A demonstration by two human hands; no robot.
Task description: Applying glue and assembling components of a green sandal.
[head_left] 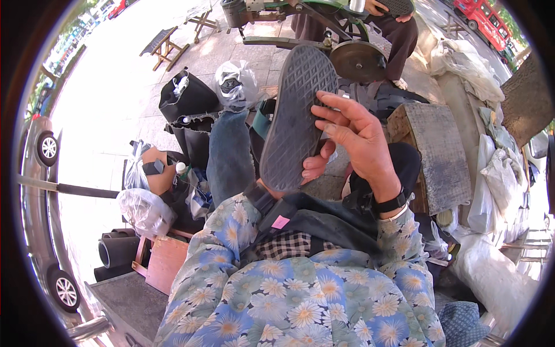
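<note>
A dark grey sandal (298, 124) is held up in front of my lap, its diamond-patterned sole turned toward me and its toe end pointing away. My left hand (315, 166) grips it near the heel; fingers curl round the right edge and the rest of the hand is hidden behind the sole. My right hand (361, 130) is at the sole's right edge, fingers stretched out and fingertips against the tread. A teal and black band (263, 118) shows past the sandal's left edge; I cannot tell whether it is its strap. A dark apron (329, 215) covers my lap.
Ahead stands a green hand-cranked sewing machine (300, 8) with a dark wheel (359, 61); a seated person (399, 34) is behind it. Black bags (188, 95) and a denim piece (231, 153) lie left. A wooden box (436, 156) stands right. Folding stools (165, 47) stand far left.
</note>
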